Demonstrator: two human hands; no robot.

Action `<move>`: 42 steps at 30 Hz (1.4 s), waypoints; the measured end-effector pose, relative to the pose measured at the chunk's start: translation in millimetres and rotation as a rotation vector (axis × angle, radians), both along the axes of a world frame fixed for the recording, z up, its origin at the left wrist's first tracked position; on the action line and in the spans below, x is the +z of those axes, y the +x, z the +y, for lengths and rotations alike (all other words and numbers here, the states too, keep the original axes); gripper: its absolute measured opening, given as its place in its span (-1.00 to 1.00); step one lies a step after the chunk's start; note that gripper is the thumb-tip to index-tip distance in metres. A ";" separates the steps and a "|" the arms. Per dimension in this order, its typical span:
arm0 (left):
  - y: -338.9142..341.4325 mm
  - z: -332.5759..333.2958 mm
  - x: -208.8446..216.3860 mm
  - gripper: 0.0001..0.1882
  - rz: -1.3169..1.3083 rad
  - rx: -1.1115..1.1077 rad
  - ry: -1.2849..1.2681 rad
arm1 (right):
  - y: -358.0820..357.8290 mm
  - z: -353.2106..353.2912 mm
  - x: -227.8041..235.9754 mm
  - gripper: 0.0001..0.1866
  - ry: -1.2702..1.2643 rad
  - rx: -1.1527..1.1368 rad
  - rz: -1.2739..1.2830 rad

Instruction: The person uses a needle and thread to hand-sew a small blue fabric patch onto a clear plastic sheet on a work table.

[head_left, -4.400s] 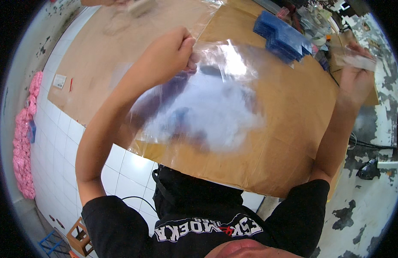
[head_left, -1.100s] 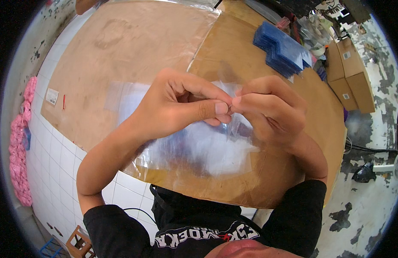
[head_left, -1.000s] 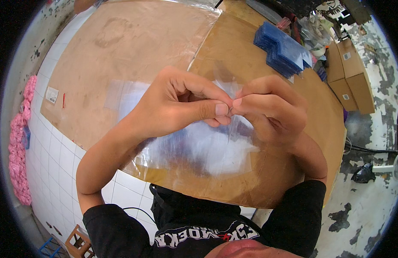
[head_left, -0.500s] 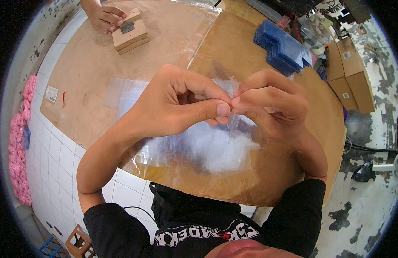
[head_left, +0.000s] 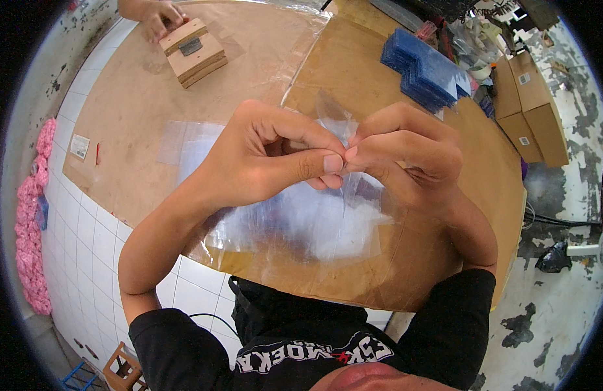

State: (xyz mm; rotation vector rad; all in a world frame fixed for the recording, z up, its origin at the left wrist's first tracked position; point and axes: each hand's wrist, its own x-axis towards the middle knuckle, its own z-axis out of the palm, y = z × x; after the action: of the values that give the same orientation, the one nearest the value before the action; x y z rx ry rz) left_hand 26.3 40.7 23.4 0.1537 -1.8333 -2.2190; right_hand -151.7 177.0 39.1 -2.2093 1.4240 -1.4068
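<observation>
In front of me, above the table, my left hand [head_left: 269, 156] and my right hand [head_left: 409, 150] meet fingertip to fingertip. Both pinch a thin piece of clear plastic film [head_left: 334, 116], which sticks up behind the fingers and also shows below them. The exact spot between the thumbs and fingers is hidden. Beneath my hands lies a loose spread of clear plastic sheets [head_left: 282, 228], partly covered by my left forearm.
Brown sheeting covers the table [head_left: 125, 150]. At the far left, another person's hand [head_left: 159, 21] is beside a wooden block [head_left: 200, 62] with a metal plate. Far right are stacked blue-edged plastic pieces [head_left: 422, 68] and a cardboard box [head_left: 529, 111].
The other person's hand has drawn back from the top of the wooden block to its far side, and the block has turned slightly. My hands keep their pinch, shifted slightly left.
</observation>
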 end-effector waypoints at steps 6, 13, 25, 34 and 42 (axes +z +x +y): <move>0.2 0.4 1.2 -0.88 -0.015 0.003 -0.029 | 2.2 -1.2 -2.5 -0.71 -0.095 -0.017 0.089; -0.1 1.9 2.8 -0.87 -0.002 0.014 -0.030 | -2.1 1.4 0.4 -0.65 -0.332 -0.056 0.441; -5.3 8.3 -4.5 -0.81 0.021 0.055 0.044 | -4.8 3.4 -7.1 -0.71 -0.705 -0.190 0.808; -12.4 19.4 -8.6 -0.82 -0.054 0.185 0.053 | -15.1 -7.9 -24.1 -0.86 -0.544 -0.129 0.609; 3.9 2.5 -13.1 -0.84 -0.303 0.351 0.118 | -56.5 -15.8 -13.8 -0.80 -0.349 0.090 -0.805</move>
State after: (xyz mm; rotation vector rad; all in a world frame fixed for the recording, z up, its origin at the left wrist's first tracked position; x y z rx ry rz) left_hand 30.2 43.2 10.4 0.8079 -1.6518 -2.1367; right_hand -208.1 161.2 25.3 -1.4876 0.8248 -2.2657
